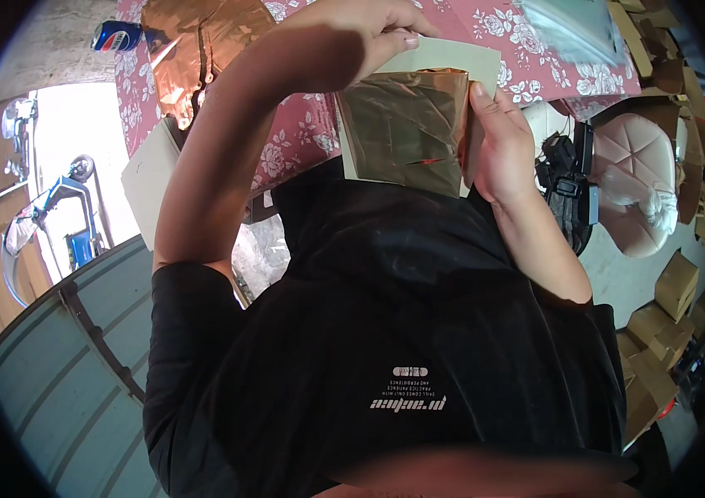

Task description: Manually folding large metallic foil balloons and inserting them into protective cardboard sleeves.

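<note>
I hold a pale cardboard panel wrapped in shiny gold-brown foil in front of my chest. My left hand grips its top edge, fingers curled over the card. My right hand holds its right side, thumb pressed on the foil's edge. The foil covers most of the panel's face and has a small tear showing red. My black shirt fills the lower picture.
A table with a red flowered cloth lies beyond. On it sit crumpled copper foil, a blue drink can and a clear plastic bag. A pale card sheet leans left. Cardboard boxes and a padded chair stand right.
</note>
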`<state>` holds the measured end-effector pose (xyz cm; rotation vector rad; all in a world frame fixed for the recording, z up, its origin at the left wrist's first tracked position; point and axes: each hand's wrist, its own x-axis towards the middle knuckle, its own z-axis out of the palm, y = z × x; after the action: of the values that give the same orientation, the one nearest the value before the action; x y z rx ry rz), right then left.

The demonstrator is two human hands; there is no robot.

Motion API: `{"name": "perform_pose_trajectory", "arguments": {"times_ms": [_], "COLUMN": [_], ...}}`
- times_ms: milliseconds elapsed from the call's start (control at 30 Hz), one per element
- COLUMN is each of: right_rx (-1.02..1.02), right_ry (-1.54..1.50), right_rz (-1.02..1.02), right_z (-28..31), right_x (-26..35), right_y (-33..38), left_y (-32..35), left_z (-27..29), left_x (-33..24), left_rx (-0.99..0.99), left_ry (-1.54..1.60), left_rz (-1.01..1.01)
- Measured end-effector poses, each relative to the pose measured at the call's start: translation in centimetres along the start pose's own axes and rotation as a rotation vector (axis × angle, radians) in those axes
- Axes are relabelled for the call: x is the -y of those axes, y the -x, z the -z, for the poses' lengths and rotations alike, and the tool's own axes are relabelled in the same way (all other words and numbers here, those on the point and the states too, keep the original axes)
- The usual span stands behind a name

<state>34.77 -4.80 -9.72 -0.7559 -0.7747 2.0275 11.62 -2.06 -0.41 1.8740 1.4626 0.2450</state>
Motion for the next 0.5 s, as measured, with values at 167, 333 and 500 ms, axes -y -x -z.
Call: {"name": "perform_pose_trajectory", "arguments": {"times_ms": [167, 333, 500], "right_rx": [0.076, 0.114, -0.05], "right_ry": [-0.095, -0.046, -0.045], "right_rz": [-0.094, -0.063, 0.088], "right_z": [0.5, 0.1, -0.2], "right_x": [0.5, 0.5, 1.2], "right_y": [-0.1, -0.3, -0.9], "left_y": [0.0, 0.2, 3.0], "left_z": [-0.2, -0.6, -3.3], "left_x": [-0.5, -1.2, 1.5], "left_rx": [-0.026, -0.14, -1.14], "left_ry": [-0.005, 0.058, -0.212], "left_rz": [-0.037, -0.026, -0.391]}}
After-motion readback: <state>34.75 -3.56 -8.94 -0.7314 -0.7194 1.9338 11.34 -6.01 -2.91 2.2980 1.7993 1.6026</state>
